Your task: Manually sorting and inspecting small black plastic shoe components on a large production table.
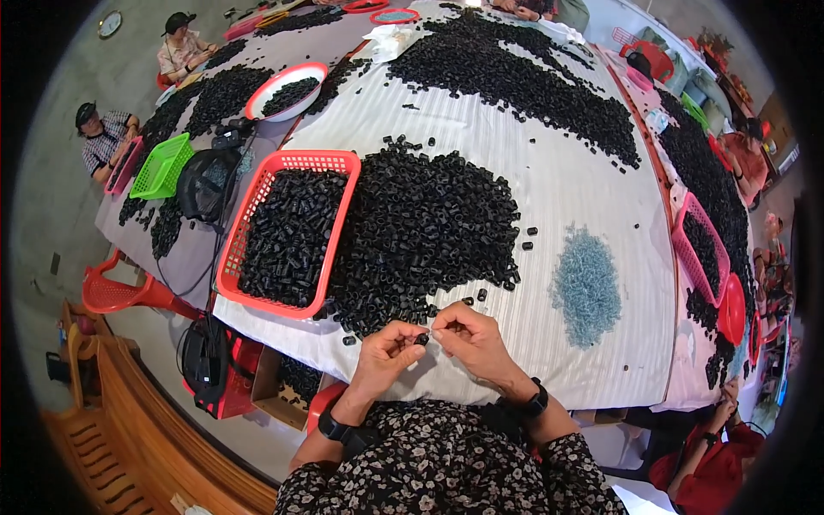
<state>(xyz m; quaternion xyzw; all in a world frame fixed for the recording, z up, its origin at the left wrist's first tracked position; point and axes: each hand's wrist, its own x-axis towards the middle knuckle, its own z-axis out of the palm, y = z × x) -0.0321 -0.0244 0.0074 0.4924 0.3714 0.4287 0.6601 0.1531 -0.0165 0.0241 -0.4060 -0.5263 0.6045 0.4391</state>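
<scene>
Right at the near edge of the white striped table cover (549, 189), both hands meet over one small black plastic ring (421, 339). The left hand (384, 354) pinches it between thumb and fingertips, closed snugly on it, while the right hand (474, 339) has its fingertips drawn together against the same piece, perhaps holding something tiny of its own; that is too small to tell. The ring looks light, stiff and smooth, so it probably slips easily and is best held across its outer wall with the open ends left free. Just beyond the hands lies a big heap of black rings (425, 232), touching a red mesh basket (257, 202) filled with more. A small pile of pale blue pieces (586, 287) sits near the right hand.
</scene>
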